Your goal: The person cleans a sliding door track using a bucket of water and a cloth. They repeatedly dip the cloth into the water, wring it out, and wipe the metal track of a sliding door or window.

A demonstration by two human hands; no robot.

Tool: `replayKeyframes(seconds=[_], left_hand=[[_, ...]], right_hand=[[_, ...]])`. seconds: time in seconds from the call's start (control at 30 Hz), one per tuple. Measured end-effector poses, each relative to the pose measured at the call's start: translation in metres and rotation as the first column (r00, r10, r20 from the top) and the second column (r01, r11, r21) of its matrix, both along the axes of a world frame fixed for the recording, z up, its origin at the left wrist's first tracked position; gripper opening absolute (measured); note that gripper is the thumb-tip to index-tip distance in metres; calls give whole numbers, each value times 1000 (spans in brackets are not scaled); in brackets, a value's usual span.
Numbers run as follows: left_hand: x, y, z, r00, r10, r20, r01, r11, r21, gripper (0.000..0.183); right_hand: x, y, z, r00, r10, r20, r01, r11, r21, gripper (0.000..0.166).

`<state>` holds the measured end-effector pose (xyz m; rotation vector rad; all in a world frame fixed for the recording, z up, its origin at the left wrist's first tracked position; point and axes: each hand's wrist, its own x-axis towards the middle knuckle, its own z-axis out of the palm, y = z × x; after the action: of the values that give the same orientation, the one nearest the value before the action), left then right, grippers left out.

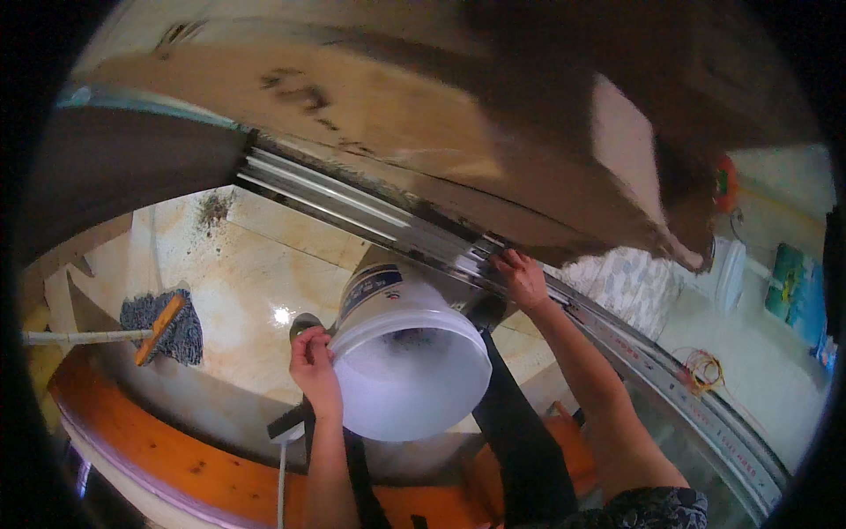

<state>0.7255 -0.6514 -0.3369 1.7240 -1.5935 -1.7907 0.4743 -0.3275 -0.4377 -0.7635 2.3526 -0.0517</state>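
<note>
A white plastic bucket (413, 390) leans between my legs, its open mouth tilted towards me and a printed label on its side. Some dark residue shows inside. My left hand (313, 364) is at the bucket's left rim with curled fingers; whether it grips the rim I cannot tell. My right hand (522, 279) reaches to a metal sliding-door or window track (350, 198), its fingertips at the rail's grooves. What those fingers hold, if anything, is hidden. Dark dirt lies along the track's far edge, beside a large cardboard box (396, 125).
A mop (165, 327) with a grey head lies on the tiled floor (264, 278), near scattered dirt (215, 211). An orange wooden bench or ledge (192, 456) curves along the near side. Coiled thin wire (704, 370) lies beyond the track at right. A white-handled tool (284, 456) stands by my left arm.
</note>
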Motion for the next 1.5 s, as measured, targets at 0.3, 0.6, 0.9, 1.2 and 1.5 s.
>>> replayKeyframes(seconds=[0.3,0.6,0.9,1.2,1.5], left_hand=[[-54,66,49,708,-679,195,637,494,-591,22],[-189,247,-17,202,-966,158,920,132,-369,30],[-210,312,-75,114,-903,414,977,26,-213,40],[-223,357,-99,-193,-915,354,946,-270,-180,26],[-256,412,-96,303,-953,22,890,291,350,58]], right_hand=[[6,75,44,946,-29,-324,18,999,-38,30],[-21,141,35,526,-807,-269,699,591,-404,40],[-25,172,-1,395,-916,74,914,384,-130,43],[-18,139,41,493,-856,-152,845,513,-149,39],[-29,166,38,226,-969,-101,973,229,-18,43]])
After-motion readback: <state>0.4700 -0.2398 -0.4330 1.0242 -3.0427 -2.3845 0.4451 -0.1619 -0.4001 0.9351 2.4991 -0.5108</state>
